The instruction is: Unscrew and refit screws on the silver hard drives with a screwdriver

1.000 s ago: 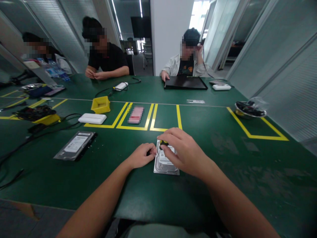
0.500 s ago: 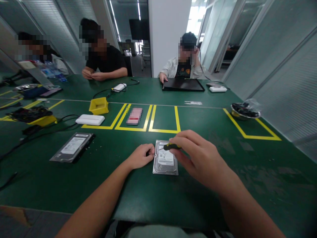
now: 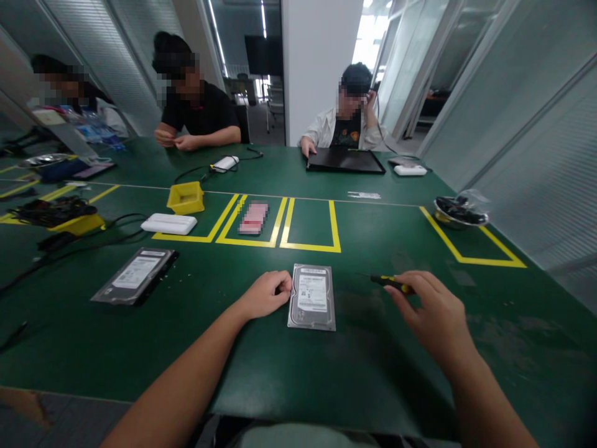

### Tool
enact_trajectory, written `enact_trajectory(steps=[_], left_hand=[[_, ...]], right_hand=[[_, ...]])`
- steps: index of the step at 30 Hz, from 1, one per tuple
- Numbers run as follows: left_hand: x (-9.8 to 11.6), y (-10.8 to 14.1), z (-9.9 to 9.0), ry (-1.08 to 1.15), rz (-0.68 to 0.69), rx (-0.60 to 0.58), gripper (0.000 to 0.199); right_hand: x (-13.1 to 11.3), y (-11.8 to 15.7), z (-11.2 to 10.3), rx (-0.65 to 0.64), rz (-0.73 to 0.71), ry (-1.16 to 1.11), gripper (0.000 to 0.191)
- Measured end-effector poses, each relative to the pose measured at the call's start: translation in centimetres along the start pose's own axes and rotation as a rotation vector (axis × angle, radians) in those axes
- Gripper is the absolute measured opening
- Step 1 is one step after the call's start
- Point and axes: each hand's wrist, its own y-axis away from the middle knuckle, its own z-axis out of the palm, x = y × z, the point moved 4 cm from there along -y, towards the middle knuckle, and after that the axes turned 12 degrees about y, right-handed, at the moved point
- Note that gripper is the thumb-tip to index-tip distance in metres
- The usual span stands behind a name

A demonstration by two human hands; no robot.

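Observation:
A hard drive (image 3: 311,297), silver with a white label, lies flat on the green table. My left hand (image 3: 268,294) is curled closed, its fingertips at the drive's left edge; their exact hold is partly hidden. To the right of the drive, my right hand (image 3: 431,311) grips a black-and-yellow screwdriver (image 3: 389,283) by its handle, clear of the drive. Its thin shaft points left above the table. A second hard drive (image 3: 135,277) lies tilted in view to the left, with small light bits beside it.
Yellow tape marks squares around a pink phone-like object (image 3: 254,218). A yellow bin (image 3: 185,198), a white power strip (image 3: 168,224) and cables lie left; a metal bowl (image 3: 459,211) of dark parts stands right. Several people sit across, one holding a black panel (image 3: 345,160).
My right hand has moved right, carrying the screwdriver away from above the hard drive, whose label now shows fully. My left hand stays at the drive's edge.

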Motion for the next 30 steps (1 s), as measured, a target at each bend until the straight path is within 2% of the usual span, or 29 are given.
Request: enact_trajectory(steps=[3, 9, 17, 20, 25, 27, 30], left_hand=[[0.1, 0.0, -0.1, -0.012, 0.012, 0.006, 0.007], [0.1, 0.0, -0.1, -0.019, 0.016, 0.003, 0.007], [-0.1, -0.1, -0.2, -0.029, 0.02, 0.002, 0.008], [-0.1, -0.1, -0.2, -0.029, 0.019, 0.002, 0.007], [-0.1, -0.1, -0.2, -0.02, 0.019, -0.001, 0.007], [-0.1, -0.1, -0.3, -0.022, 0.019, 0.0, 0.007], [-0.1, -0.2, -0.3, -0.032, 0.015, -0.002, 0.007]], right_hand=[[0.7, 1.3, 0.7, 0.049, 0.069, 0.012, 0.014], [1.5, 3.0, 2.1, 0.053, 0.15, 0.036, 0.015], [1.1, 3.9, 4.0, 0.039, 0.115, 0.009, 0.013], [1.4, 3.9, 4.7, -0.035, 0.148, -0.014, 0.016], [1.8, 3.8, 6.1, -0.309, 0.219, -0.094, 0.03], [1.8, 3.6, 6.5, -0.389, 0.213, -0.127, 0.035], [2.0, 3.2, 6.9, -0.455, 0.175, -0.115, 0.032]])
